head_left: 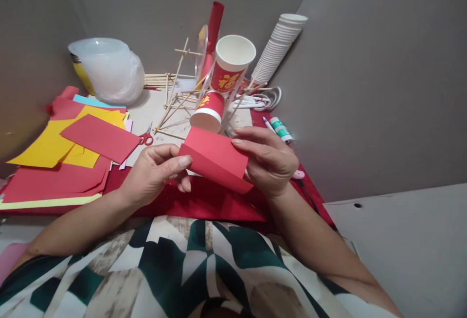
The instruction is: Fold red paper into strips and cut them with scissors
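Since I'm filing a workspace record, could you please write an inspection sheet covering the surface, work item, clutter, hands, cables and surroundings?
Surface: red cloth with a pale board on it.
Work item: folded red paper, held in front of two patterned cups.
Clutter: coloured paper pile and red-handled scissors at left; stick frame behind; leaning white cup stack at back right.
Hands: left hand and right hand grip opposite ends of the paper.
Cables: coiled white cable behind; black cable at right.
Surroundings: grey walls; other people, nothing seen.
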